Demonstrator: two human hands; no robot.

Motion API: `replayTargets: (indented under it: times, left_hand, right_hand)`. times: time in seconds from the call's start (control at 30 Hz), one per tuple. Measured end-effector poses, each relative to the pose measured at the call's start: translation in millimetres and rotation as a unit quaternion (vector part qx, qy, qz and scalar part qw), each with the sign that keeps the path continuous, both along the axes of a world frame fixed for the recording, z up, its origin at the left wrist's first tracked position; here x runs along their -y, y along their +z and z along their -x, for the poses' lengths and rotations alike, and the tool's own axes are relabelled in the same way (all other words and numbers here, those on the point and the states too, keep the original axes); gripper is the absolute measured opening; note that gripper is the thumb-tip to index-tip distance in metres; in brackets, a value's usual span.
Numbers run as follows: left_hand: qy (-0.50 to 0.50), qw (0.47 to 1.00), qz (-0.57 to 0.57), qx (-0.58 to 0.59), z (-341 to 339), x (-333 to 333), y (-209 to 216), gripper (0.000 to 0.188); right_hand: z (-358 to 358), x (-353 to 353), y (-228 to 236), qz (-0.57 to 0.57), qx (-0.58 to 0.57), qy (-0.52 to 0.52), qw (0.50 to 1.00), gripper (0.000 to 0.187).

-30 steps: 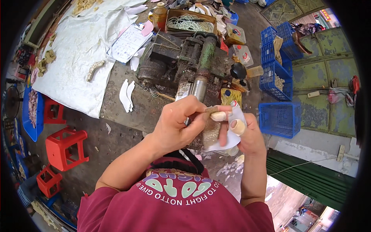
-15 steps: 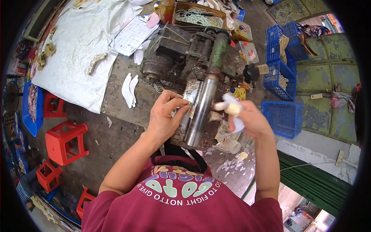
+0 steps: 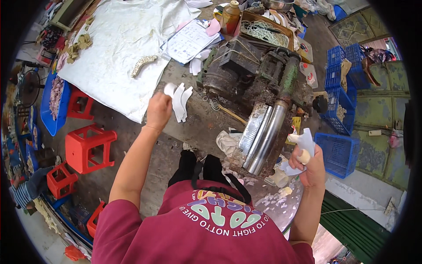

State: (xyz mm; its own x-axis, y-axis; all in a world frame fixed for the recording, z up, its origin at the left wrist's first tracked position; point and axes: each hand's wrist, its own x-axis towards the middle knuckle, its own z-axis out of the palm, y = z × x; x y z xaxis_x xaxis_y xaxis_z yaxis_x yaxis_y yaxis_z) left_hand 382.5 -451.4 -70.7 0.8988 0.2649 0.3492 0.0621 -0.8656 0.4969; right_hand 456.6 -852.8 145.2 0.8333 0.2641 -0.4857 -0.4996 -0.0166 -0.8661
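**Two hands on either side of a roller machine: the left beside loose white strips, the right gripping a white piece**

From left to right. A red stool point(image 3: 88, 149) stands on the floor, left of and below the left hand. A white cloth point(image 3: 114, 66) spreads to the left of and beyond that hand, and a curved speckled piece point(image 3: 143, 66) lies on it. The left hand point(image 3: 159, 111) has its fingers curled. A small pale shape at its fingertips is blurred, so whether it grips anything cannot be told. Just right of these fingertips lie the white curved strips point(image 3: 181, 102), side by side. They look thin and may cling together; a pinch at one edge, with a slight slide sideways, should separate a single strip without creasing it.

Between the hands stands the machine point(image 3: 239, 57), its bare metal roller point(image 3: 269, 137) nearer the right hand. The right hand point(image 3: 307, 163) is closed on a white piece point(image 3: 307, 140), which projects above and below the fingers; whether it is one layer or more is unclear. A tan cover point(image 3: 303, 156) sheathes one digit. A light, flat hold, clear of the roller, would best spare the piece from bending. A blue crate point(image 3: 337, 154) sits to the right of this grip.
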Motion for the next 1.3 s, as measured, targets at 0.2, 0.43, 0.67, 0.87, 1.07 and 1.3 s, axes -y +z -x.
replayTargets:
  times: [0.2,0.43,0.67,0.87,1.07,1.3]
  left_hand:
    - [-0.015,1.000,-0.020,-0.014,13,58,14,0.035]
    - [-0.220,0.756,0.607,-0.103,-5,164,174,0.017]
    - [-0.193,0.591,0.770,-0.143,-16,188,202,0.006]
    - [-0.182,0.612,0.758,-0.129,-17,197,196,0.004]
    - [-0.216,0.788,0.573,-0.066,-27,186,185,0.005]
    - [-0.210,0.873,0.441,-0.015,-20,206,189,0.023]
  right_hand:
    - [13,-33,14,0.172,0.093,0.044,0.980,0.057]
    - [28,-64,12,0.168,0.228,0.096,0.954,0.065]
    - [32,-67,29,0.204,0.286,0.158,0.923,0.069]
    - [22,-37,13,0.055,0.208,0.140,0.966,0.050]
    - [-3,34,18,0.072,0.201,-0.109,0.971,0.035]
    - [9,7,0,0.081,0.169,-0.050,0.981,0.042]
